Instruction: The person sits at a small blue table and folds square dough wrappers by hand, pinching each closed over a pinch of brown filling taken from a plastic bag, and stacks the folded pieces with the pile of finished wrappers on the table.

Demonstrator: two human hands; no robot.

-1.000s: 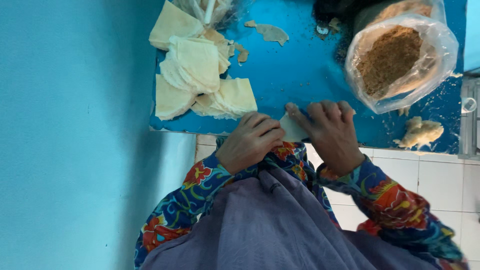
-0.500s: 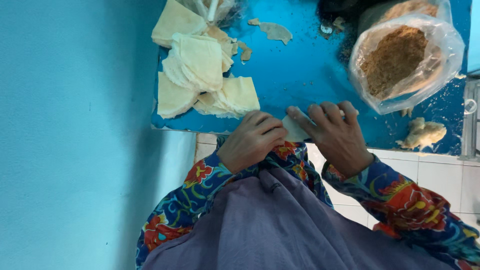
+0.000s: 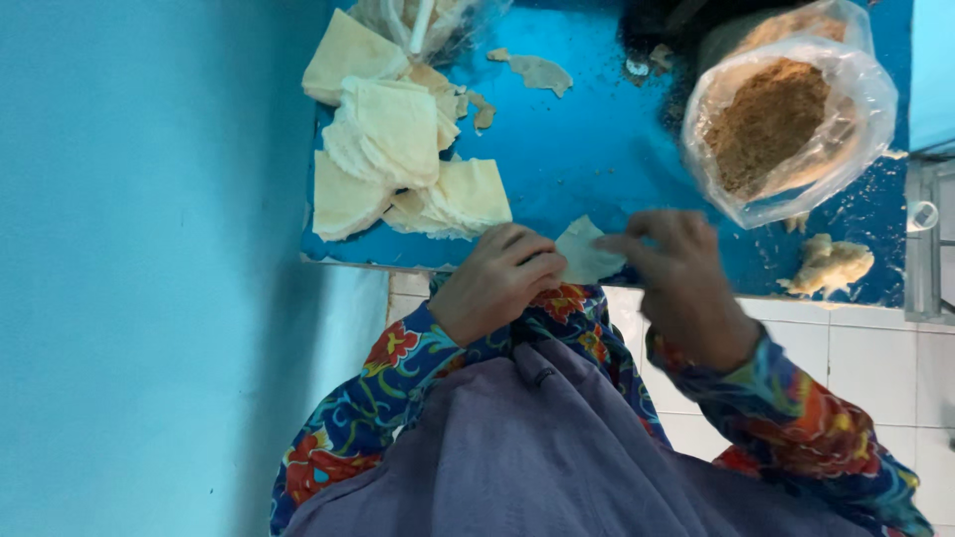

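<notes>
A thin, pale dough wrapper (image 3: 585,254), at the near edge of the blue table (image 3: 597,149), looks light, limp and easily torn, best held by its edges. The left hand (image 3: 497,283) pinches one edge with curled fingers; the blurred right hand (image 3: 671,268) touches the other, its grip unclear.

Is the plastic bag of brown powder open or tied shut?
Open: the plastic bag has its mouth spread wide, its rim rolled back, and the brown powder inside lies uncovered.
</notes>
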